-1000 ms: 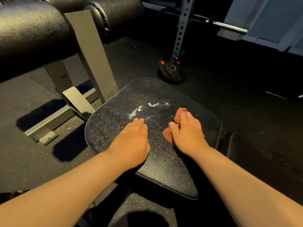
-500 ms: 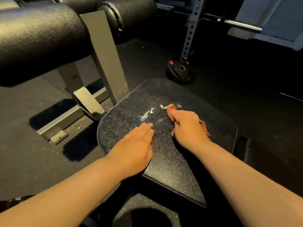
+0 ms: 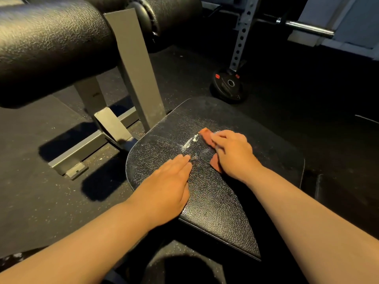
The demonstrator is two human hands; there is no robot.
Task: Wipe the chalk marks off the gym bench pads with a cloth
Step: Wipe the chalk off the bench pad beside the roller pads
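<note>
Black, cracked vinyl covers the seat pad [image 3: 215, 212] where a person's two bare hands work in low light. The right hand [image 3: 233, 154] presses a reddish-orange cloth [image 3: 206, 136] onto the far middle of the pad, its fingers [image 3: 220, 138] bent over the fabric and bunching it. One corner of the cloth pokes out past the fingertips and another shows under the heel of the hand. White chalk marks [image 3: 189, 143] streak the pad just left of the cloth, the nearest smear at its edge. The left hand [image 3: 168, 187] lies flat on the near-left part of the pad, fingers straight, together and holding nothing, their tips just short of the chalk. Beyond the pad's left edge a grey steel post [image 3: 135, 68] rises to black roller pads [image 3: 51, 48]. Past the pad's far edge a black weight plate [image 3: 227, 86] sits at the foot of a perforated rack upright [image 3: 242, 35], with a barbell end [image 3: 307, 29] farther right. Dark speckled rubber floor [image 3: 41, 201] surrounds the pad.
</note>
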